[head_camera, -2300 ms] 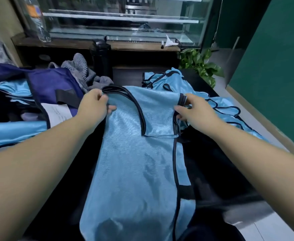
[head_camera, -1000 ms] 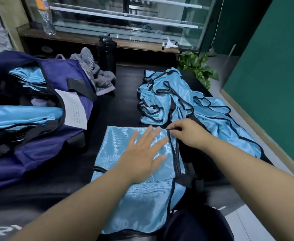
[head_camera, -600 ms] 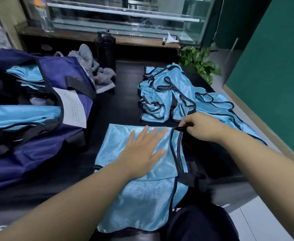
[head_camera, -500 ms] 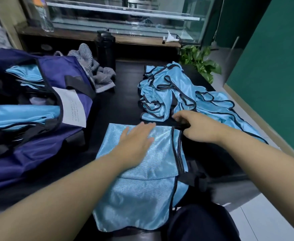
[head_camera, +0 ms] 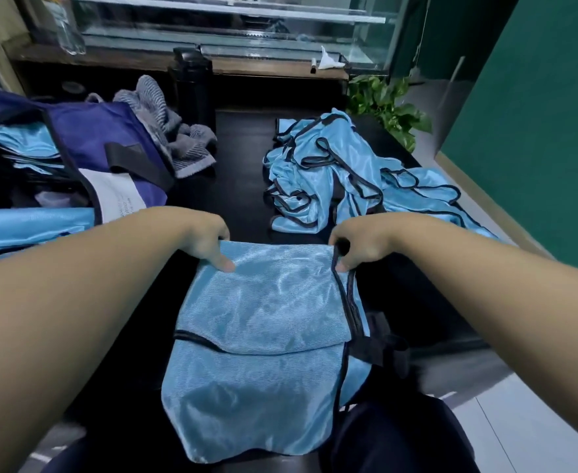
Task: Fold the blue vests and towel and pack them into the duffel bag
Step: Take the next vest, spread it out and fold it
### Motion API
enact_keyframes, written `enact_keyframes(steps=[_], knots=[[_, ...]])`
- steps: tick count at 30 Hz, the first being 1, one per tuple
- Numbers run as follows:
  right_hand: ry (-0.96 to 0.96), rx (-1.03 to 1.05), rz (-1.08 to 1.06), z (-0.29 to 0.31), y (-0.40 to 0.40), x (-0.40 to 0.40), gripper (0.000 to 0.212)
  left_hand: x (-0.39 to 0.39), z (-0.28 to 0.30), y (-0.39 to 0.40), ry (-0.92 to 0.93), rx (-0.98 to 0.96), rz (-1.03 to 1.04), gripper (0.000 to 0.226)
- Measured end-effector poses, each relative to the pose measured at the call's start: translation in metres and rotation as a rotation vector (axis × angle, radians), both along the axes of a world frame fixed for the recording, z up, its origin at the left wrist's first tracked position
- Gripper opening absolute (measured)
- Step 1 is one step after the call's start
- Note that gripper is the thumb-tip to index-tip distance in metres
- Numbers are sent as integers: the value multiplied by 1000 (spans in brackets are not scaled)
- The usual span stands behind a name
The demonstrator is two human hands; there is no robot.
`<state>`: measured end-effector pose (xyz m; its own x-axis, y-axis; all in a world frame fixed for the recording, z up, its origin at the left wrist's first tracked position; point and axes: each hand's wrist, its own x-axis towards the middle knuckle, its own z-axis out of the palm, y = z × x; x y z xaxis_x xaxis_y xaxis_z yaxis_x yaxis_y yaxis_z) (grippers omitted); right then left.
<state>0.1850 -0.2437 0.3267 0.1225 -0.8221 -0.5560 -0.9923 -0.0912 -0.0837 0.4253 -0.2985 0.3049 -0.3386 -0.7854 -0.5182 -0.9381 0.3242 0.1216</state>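
The folded blue vest (head_camera: 263, 322) lay flat on the dark table (head_camera: 240, 186) directly before the person, its near end draped over the table's front edge and its far edge forming a straight fold line. The left hand (head_camera: 209, 240) pinched the far left corner of that fold, thumb on top of the cloth and fingers curled under; the right hand (head_camera: 359, 244) pinched the far right corner where the black trim ran down the vest's side. Just beyond the fold, a strip of bare tabletop separated it from the heap of unfolded vests (head_camera: 342, 179), which sprawled to the right and spilled toward the table's right edge. To the left, the open purple duffel bag (head_camera: 110, 141) held folded vests already, its flap close to the left forearm. The grey striped towel (head_camera: 175, 138) lay crumpled behind the bag, beside a black bottle (head_camera: 192, 87). A bare lane of tabletop ran between bag and heap.
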Motion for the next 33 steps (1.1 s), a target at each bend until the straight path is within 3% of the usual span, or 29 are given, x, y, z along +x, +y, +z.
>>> enact_keyframes(steps=[3,5,10,12,20,26,29,30,33], knots=[[10,-35,15,-1,-3,0,42,3,3,-6,38,15,-19,28],[-9,-129,13,-1,-8,-2,30,7,6,-10,127,-75,-22,29],[-203,-793,-171,8,-17,-8,33,9,28,-11,348,-625,155,37],[-235,-950,-152,13,-13,-9,34,12,35,-4,504,-738,214,34],[-301,-985,64,10,66,-28,26,38,26,78,844,-698,-34,16],[-88,-740,366,-16,130,-56,46,55,-17,138,724,-644,-541,17],[6,-657,442,-25,146,-62,60,60,-26,146,560,-695,-774,21],[10,-658,444,-25,149,-60,62,59,-29,146,480,-735,-801,30],[14,-717,422,-19,155,-41,56,53,-34,141,264,-734,-729,86]])
